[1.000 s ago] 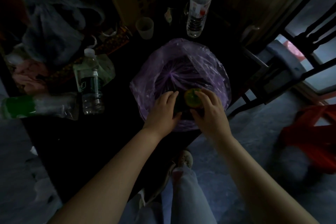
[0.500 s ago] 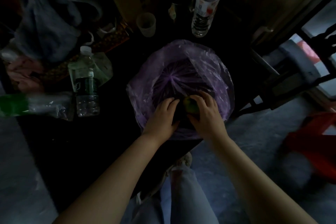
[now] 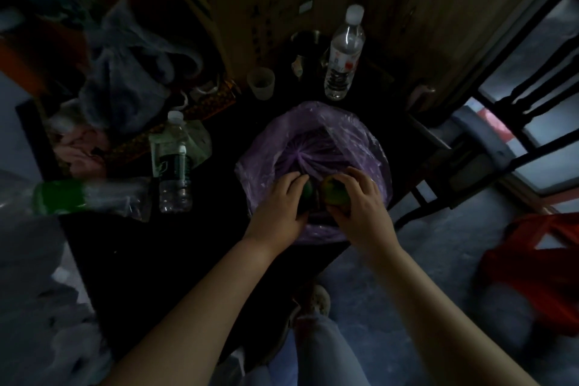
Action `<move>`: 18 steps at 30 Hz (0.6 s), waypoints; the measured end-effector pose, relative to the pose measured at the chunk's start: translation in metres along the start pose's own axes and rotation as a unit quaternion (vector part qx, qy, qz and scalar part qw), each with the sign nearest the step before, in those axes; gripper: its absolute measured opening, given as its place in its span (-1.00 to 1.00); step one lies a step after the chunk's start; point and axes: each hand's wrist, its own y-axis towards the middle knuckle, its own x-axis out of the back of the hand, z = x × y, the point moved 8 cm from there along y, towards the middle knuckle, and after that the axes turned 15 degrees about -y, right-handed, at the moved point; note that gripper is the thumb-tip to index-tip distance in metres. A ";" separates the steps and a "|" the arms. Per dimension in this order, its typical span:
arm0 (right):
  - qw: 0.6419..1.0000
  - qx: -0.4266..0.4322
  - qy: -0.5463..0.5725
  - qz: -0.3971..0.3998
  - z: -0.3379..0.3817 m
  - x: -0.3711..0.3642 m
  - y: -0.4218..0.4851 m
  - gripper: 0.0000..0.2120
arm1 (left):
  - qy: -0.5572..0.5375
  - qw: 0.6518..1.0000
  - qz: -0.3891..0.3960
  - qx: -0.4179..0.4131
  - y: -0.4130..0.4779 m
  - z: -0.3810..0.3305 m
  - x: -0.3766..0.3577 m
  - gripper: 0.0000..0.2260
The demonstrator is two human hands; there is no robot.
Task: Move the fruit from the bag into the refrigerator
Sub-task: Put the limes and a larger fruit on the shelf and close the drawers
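Two fruits are in your grip: your left hand curls over a dark green fruit, your right hand around a yellow-green fruit, both inside the purple bag at the surface's near edge. Lift both clear next; no refrigerator shows. Three bottles stand by.

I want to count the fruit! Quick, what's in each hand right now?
Left hand: closed on a dark green fruit in the purple bag.
Right hand: closed on a yellow-green fruit.
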 end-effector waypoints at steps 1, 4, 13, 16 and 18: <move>1.000 -0.003 0.000 -0.015 0.006 0.011 -0.006 -0.49 | -0.004 1.000 -0.008 -0.016 -0.005 -0.007 0.008 -0.41; 0.998 -0.014 -0.007 -0.061 0.027 0.043 -0.031 -0.50 | -0.014 0.998 -0.018 -0.061 -0.026 -0.030 0.030 -0.42; 0.981 -0.067 -0.036 -0.178 0.113 0.115 -0.148 -0.51 | -0.004 0.979 -0.009 -0.205 -0.132 -0.080 0.091 -0.44; 0.969 -0.090 -0.048 -0.224 0.139 0.143 -0.192 -0.52 | 0.001 0.966 -0.001 -0.258 -0.167 -0.108 0.104 -0.44; 0.960 -0.113 -0.066 -0.247 0.148 0.164 -0.223 -0.52 | -0.004 0.956 0.009 -0.294 -0.191 -0.134 0.104 -0.45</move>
